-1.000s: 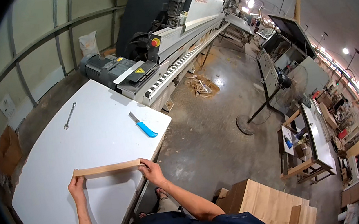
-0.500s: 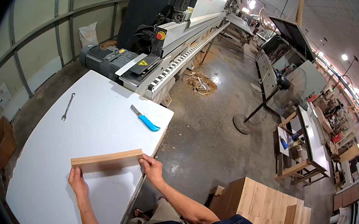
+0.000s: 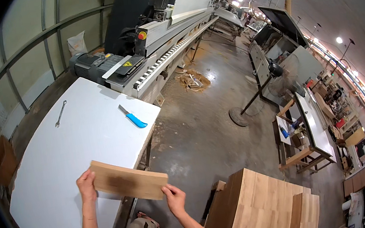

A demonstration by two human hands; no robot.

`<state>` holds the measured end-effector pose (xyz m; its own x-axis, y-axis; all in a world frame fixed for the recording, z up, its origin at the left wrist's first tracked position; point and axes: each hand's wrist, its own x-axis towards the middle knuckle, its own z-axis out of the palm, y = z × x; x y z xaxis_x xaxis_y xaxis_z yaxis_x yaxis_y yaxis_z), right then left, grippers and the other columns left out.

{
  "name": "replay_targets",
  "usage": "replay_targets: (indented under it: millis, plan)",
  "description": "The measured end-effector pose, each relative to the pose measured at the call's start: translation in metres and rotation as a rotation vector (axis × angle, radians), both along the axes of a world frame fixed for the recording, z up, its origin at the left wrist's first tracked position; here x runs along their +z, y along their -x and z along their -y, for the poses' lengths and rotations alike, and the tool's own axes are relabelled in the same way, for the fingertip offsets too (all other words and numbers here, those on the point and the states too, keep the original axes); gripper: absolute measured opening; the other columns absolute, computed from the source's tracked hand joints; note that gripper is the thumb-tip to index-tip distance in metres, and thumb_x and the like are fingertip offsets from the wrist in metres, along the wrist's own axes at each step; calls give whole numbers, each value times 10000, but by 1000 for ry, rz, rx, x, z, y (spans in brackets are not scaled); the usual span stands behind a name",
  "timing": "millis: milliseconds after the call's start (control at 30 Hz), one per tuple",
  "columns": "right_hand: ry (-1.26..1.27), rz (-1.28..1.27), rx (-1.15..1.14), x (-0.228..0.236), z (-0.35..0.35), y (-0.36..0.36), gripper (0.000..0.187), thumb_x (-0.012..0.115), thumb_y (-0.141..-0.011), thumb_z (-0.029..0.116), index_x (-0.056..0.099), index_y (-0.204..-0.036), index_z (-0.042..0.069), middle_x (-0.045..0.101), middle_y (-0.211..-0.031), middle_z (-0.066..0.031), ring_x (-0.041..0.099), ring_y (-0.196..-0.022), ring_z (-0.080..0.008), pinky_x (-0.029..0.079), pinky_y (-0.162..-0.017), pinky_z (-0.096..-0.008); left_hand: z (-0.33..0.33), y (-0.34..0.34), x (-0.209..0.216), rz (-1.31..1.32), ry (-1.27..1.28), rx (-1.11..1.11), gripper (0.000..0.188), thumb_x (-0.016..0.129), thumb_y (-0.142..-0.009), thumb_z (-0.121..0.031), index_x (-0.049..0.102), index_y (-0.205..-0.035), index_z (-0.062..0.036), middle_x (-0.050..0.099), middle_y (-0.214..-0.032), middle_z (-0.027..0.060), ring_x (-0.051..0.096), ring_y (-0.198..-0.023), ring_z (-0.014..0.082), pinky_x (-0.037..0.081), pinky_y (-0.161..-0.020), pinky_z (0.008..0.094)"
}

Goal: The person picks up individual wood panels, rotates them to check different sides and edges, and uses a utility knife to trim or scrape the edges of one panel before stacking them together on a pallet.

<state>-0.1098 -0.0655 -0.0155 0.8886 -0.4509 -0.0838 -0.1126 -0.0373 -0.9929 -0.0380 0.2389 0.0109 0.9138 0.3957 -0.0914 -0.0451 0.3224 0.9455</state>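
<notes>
A short wooden board [image 3: 129,180] is held between my two hands, its broad face toward me and its right end lower than its left. My left hand [image 3: 87,185] grips the left end, fingers closed round the edge. At the lower right corner, my right hand [image 3: 174,199] pinches the board. The board hangs over the right edge of the white table [image 3: 57,176]. Beyond it on the tabletop lie a knife with a blue handle [image 3: 136,120] and a steel wrench [image 3: 61,114].
A stack of wooden boards [image 3: 263,200] stands at my right, one loose piece on top. A long machine with a grey motor [image 3: 89,67] adjoins the table's far end. A pedestal fan [image 3: 238,117], a workbench [image 3: 311,129] and a cardboard box [image 3: 3,160] stand around.
The board has moved right and toward me, tilting so that its broad face shows and its right end drops. Both hands keep hold of it. The view has shifted to the right.
</notes>
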Motion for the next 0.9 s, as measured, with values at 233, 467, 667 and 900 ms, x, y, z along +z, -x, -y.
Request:
replay_targets:
  millis: [233,467,667,900]
  plan:
    - [-115,18,-428,-33,67,162,170,681,-763,63,662,-894,-45,658,-813,-70,579,-728,-106,468,-692,-241,116,65,-11,-92,-24,-349,259,622,-763,-19,625,-1003,80,643,-898,77,588,-771,114,476,-705,231]
    - [-103,-31,-584,-29,76,303,158,674,-756,37,653,-876,-63,647,-778,-74,567,-689,-111,464,-667,-240,153,168,-12,-126,-18,-595,227,615,-789,-30,631,-987,81,651,-866,73,595,-734,102,487,-671,230]
    - [-45,-147,-736,-30,61,410,144,672,-752,33,655,-856,-65,649,-773,-84,576,-699,-123,469,-666,-252,169,240,-26,-204,-181,-742,219,633,-772,-34,644,-964,71,655,-837,71,596,-718,99,487,-660,227]
    - [-230,-211,-1045,-27,28,552,136,667,-757,96,646,-753,-39,585,-686,5,507,-645,-65,414,-585,-215,222,320,-40,-373,-155,-1148,162,622,-774,-3,595,-924,53,638,-829,87,602,-722,138,498,-685,258]
